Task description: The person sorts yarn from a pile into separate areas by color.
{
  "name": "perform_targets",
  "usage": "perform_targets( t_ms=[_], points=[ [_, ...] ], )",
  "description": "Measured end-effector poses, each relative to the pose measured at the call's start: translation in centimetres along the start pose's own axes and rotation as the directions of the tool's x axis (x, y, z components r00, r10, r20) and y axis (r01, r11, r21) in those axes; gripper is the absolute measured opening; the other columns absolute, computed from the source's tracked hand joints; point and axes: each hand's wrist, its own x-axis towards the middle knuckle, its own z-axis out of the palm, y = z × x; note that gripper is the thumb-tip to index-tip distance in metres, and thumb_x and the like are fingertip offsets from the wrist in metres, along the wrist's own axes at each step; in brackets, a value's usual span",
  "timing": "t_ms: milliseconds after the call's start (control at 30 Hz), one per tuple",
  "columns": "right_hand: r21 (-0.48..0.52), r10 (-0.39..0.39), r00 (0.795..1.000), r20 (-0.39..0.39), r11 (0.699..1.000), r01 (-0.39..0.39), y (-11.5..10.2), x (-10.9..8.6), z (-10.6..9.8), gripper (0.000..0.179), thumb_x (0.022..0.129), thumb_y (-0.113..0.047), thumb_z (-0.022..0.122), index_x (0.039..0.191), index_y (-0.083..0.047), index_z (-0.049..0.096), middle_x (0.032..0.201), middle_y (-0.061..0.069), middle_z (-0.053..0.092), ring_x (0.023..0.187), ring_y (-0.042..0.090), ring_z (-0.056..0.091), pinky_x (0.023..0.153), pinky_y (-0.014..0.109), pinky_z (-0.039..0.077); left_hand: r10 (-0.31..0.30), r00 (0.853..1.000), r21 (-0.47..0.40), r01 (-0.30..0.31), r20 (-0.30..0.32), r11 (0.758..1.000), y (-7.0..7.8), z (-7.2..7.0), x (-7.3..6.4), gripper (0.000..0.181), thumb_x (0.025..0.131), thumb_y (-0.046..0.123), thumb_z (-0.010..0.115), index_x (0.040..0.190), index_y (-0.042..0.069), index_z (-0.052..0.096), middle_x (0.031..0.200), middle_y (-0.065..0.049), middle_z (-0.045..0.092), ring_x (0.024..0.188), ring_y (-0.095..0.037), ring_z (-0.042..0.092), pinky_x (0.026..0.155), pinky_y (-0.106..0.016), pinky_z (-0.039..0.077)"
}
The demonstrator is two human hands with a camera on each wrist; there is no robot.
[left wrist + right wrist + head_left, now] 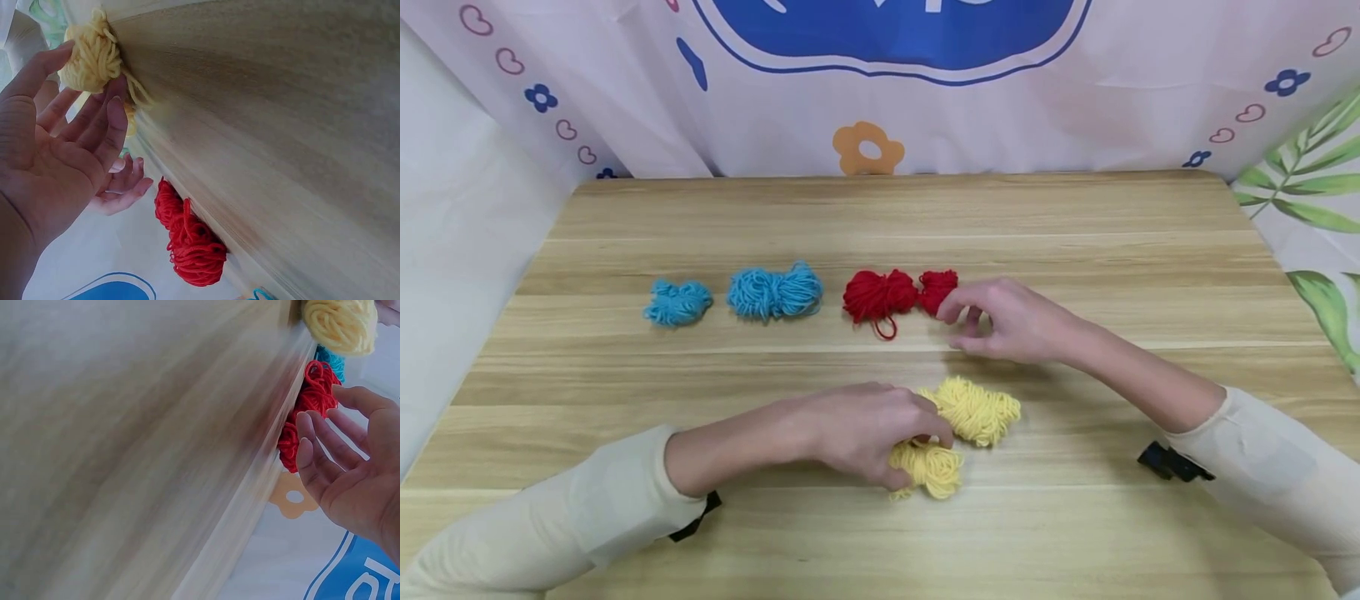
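My left hand (880, 429) is over the smaller yellow yarn bundle (928, 468), thumb and fingers curved about its left end. In the left wrist view, the thumb and fingertips meet that yarn (94, 59). A larger yellow yarn bundle (977, 410) lies just behind it, its left end partly covered by the hand. Farther back, my right hand (1011, 321) hovers at the small red yarn bundle (937, 289), fingers loosely bent and nothing between them. Its fingertips overlap the bundle's right edge in the head view. Left of that sits a bigger red yarn bundle (880, 296) with a loose loop.
Two blue yarn bundles, one small (677, 302) and one larger (775, 292), continue the back row to the left. Everything lies on a wood-grain table (1112, 533). Behind its far edge hangs a printed white cloth (1000, 125).
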Motion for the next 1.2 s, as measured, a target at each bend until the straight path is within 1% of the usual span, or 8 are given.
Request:
perform_targets(
  t_ms=[233, 400, 533, 700, 867, 1000, 1100, 1200],
  points=[
    [0.017, -0.012, 1.0, -0.002, 1.0, 0.012, 0.3, -0.5, 0.0, 0.025, 0.088, -0.004, 0.08, 0.112, -0.003, 0.073, 0.105, 0.01, 0.075, 0.084, 0.014, 0.07, 0.076, 0.035, 0.061, -0.001, 1.0, -0.016, 0.001, 0.003, 1.0, -0.2, -0.1, 0.0, 0.044, 0.085, 0.01, 0.081, 0.127, 0.013, 0.07, 0.118, 0.002, 0.07, 0.098, -0.003, 0.06, 0.091, -0.022, 0.053],
    [0.028, -0.017, 1.0, 0.003, 0.999, 0.017, 0.4, -0.9, -0.1, 0.026, 0.087, -0.004, 0.079, 0.113, -0.003, 0.073, 0.106, 0.009, 0.075, 0.084, 0.012, 0.07, 0.074, 0.036, 0.06, 0.004, 1.0, -0.039, -0.004, -0.007, 0.999, -0.3, -0.3, -0.2, 0.042, 0.085, 0.007, 0.08, 0.125, 0.014, 0.07, 0.115, 0.002, 0.069, 0.096, -0.004, 0.059, 0.089, -0.022, 0.052],
    [0.073, -0.032, 0.999, 0.025, 0.997, 0.03, 0.4, -1.2, -0.1, 0.027, 0.087, -0.003, 0.079, 0.113, -0.003, 0.072, 0.107, 0.009, 0.075, 0.084, 0.011, 0.069, 0.071, 0.036, 0.06, 0.007, 1.0, -0.041, -0.008, -0.022, 0.999, -0.5, -0.4, -0.3, 0.04, 0.085, 0.007, 0.079, 0.123, 0.015, 0.071, 0.114, 0.003, 0.069, 0.095, -0.005, 0.058, 0.088, -0.023, 0.052],
    [0.139, -0.073, 0.995, 0.071, 0.988, 0.063, 0.5, -1.5, -0.2, 0.028, 0.088, -0.008, 0.082, 0.114, -0.003, 0.071, 0.108, 0.008, 0.075, 0.083, 0.01, 0.07, 0.065, 0.033, 0.059, 0.007, 1.0, -0.026, -0.008, -0.027, 1.0, -0.7, -0.5, -0.4, 0.039, 0.086, 0.008, 0.079, 0.123, 0.015, 0.071, 0.115, 0.003, 0.069, 0.095, -0.006, 0.058, 0.088, -0.024, 0.052],
    [0.223, -0.115, 0.984, 0.134, 0.971, 0.083, 0.4, -1.8, -0.1, 0.03, 0.09, -0.017, 0.082, 0.115, -0.004, 0.071, 0.107, 0.006, 0.075, 0.083, 0.011, 0.07, 0.065, 0.031, 0.059, 0.012, 0.999, -0.025, -0.013, -0.044, 1.0, -0.8, -0.5, -0.4, 0.04, 0.085, 0.007, 0.079, 0.124, 0.015, 0.071, 0.116, 0.003, 0.069, 0.099, -0.005, 0.059, 0.093, -0.026, 0.053],
    [0.27, -0.113, 0.975, 0.19, 0.961, 0.059, 0.2, -2.0, 0.0, 0.037, 0.088, -0.019, 0.085, 0.118, -0.005, 0.071, 0.107, 0.004, 0.074, 0.082, 0.012, 0.069, 0.065, 0.032, 0.06, 0.011, 0.999, -0.018, -0.012, -0.053, 1.0, -1.0, -0.6, -0.5, 0.041, 0.085, 0.008, 0.079, 0.124, 0.016, 0.071, 0.118, 0.003, 0.069, 0.101, -0.005, 0.059, 0.094, -0.028, 0.053],
    [0.282, -0.103, 0.97, 0.221, 0.959, 0.038, 0.1, -2.1, 0.1, 0.042, 0.085, -0.022, 0.088, 0.12, -0.007, 0.07, 0.108, 0.001, 0.072, 0.082, 0.014, 0.068, 0.066, 0.032, 0.06, 0.014, 0.998, -0.015, -0.015, -0.066, 1.0, -1.1, -0.7, -0.5, 0.042, 0.085, 0.008, 0.079, 0.125, 0.015, 0.071, 0.117, 0.002, 0.069, 0.101, -0.005, 0.06, 0.094, -0.028, 0.053],
    [0.291, -0.112, 0.963, 0.247, 0.956, 0.036, 0.1, -2.2, 0.3, 0.046, 0.084, -0.026, 0.089, 0.121, -0.008, 0.07, 0.108, -0.001, 0.071, 0.083, 0.016, 0.067, 0.066, 0.032, 0.059, 0.016, 0.997, -0.016, -0.018, -0.077, 1.0, -1.2, -0.7, -0.4, 0.042, 0.085, 0.007, 0.079, 0.126, 0.014, 0.072, 0.116, 0.002, 0.069, 0.1, -0.006, 0.059, 0.094, -0.027, 0.053]
  ],
)
